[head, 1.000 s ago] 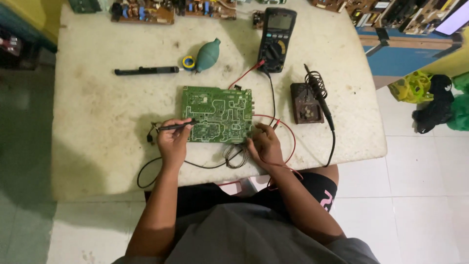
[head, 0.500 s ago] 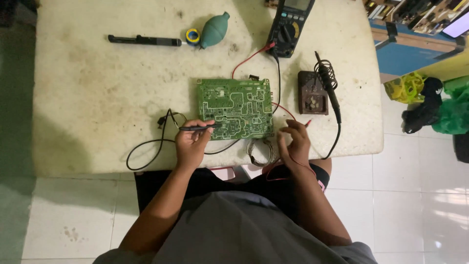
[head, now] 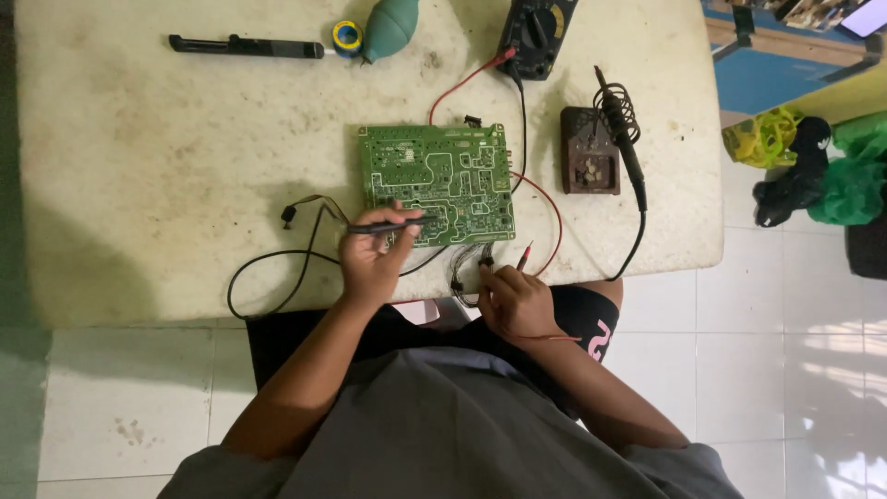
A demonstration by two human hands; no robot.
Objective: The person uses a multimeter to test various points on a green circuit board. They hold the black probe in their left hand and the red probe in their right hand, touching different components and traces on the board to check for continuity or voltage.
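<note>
Circuit board [head: 437, 182]: left hand [head: 370, 263] fingers hold black probe [head: 388, 225] flat.

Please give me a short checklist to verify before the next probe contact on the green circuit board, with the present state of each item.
1. Black probe held in left hand, tip on green circuit board: ok.
2. Red probe on the board: not ok; it is in the right hand, off the board near the table edge.
3. Both leads plugged into multimeter: cannot tell; they run up to it.
4. Meter dial setting: cannot tell, too small.
5. Soldering iron parked away from the hands: ok, it rests on its stand.
6. Board lies flat on the table: ok.
</note>
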